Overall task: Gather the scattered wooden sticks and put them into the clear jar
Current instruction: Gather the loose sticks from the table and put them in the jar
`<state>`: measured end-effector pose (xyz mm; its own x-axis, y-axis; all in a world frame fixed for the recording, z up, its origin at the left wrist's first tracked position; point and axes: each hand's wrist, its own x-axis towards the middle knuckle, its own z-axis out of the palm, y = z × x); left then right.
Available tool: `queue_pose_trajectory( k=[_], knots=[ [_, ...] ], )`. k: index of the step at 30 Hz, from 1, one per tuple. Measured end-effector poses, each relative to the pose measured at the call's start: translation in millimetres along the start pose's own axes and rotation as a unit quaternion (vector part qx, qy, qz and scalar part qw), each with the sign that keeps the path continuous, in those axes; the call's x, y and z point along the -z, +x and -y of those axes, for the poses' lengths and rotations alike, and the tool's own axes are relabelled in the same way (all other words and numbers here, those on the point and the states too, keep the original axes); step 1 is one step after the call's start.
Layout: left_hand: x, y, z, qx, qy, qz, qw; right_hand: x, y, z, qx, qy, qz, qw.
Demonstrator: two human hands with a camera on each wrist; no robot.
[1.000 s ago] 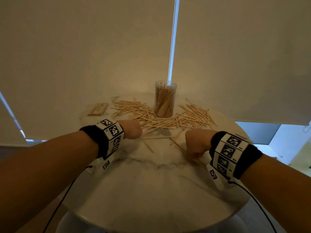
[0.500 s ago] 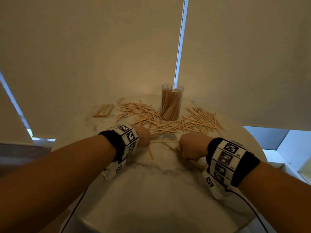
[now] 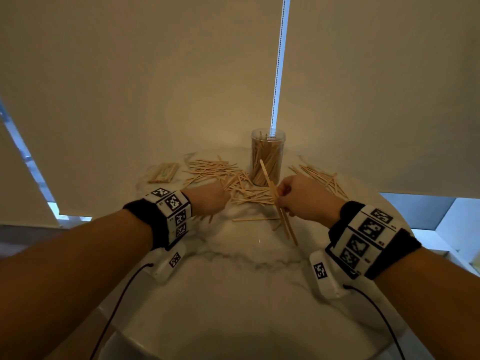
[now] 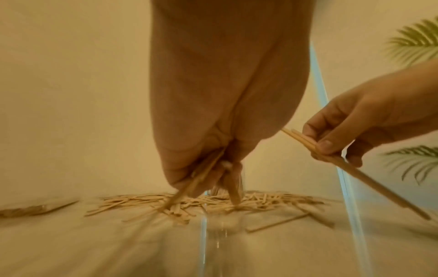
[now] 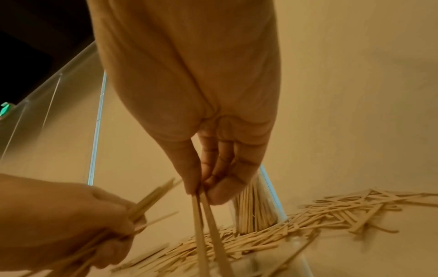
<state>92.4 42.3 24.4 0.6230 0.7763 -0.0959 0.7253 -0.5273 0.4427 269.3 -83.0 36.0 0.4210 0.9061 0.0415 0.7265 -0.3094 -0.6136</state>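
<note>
- Wooden sticks held in the right hand (image 3: 302, 197): a small bunch (image 3: 281, 211) is pinched between thumb and fingertips, slanting from near the jar down toward the counter, lower ends clear of the surface in the left wrist view.
- Thumb and curled fingers (image 5: 227, 189) press together on the upper part of that bunch, and two sticks (image 5: 203, 234) fan apart below the grip.
- Left hand (image 3: 207, 201) is clenched around a few sticks of its own (image 4: 196, 178), their ends angling down into the scattered pile; one finger touches the pile.
- Scattered sticks (image 3: 249, 193) lie criss-crossed between the two hands and in front of the jar, with further spreads to the left (image 3: 210, 168) and to the right (image 3: 322, 178).
- Clear jar (image 3: 267, 157) stands upright at the far side of the counter, already packed with upright sticks, open at the top.
- Marble-patterned round counter (image 3: 246, 294) carries everything; a small flat packet of sticks (image 3: 163, 172) lies apart at far left.
- Both wrists wear black bands with white marker blocks (image 3: 172, 211).
</note>
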Motion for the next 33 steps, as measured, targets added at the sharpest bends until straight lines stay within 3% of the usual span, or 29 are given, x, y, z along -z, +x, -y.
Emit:
queue_pose_trajectory(
  k=[3, 9, 15, 19, 22, 24, 33],
  knots=[
    [0, 0, -8, -0.011, -0.179, -0.012, 0.984, -6, 3, 8, 0.009, 0.082, -0.009, 0.997],
    [-20, -6, -34, -0.028, -0.35, 0.023, 0.936, -22, 2, 35, 0.035, 0.199, 0.011, 0.979],
    [-26, -3, -34, -0.02, -0.309, -0.061, 0.949, -18, -5, 40, 0.033, 0.221, 0.073, 0.972],
    [-35, -2, -42, -0.041, -0.281, 0.005, 0.959, 5, -22, 23, 0.009, 0.153, 0.068, 0.986],
    [-36, 8, -44, -0.049, -0.128, 0.045, 0.989, 28, -36, -2, -0.04, 0.08, 0.039, 0.995],
    [-37, 14, -43, -0.058, -0.048, 0.068, 0.995, 43, -46, -23, -0.079, 0.017, 0.038, 0.996],
    [-50, 37, -70, -0.072, 0.12, 0.005, 0.99, 71, -77, -86, -0.271, -0.193, 0.109, 0.937]
  ],
)
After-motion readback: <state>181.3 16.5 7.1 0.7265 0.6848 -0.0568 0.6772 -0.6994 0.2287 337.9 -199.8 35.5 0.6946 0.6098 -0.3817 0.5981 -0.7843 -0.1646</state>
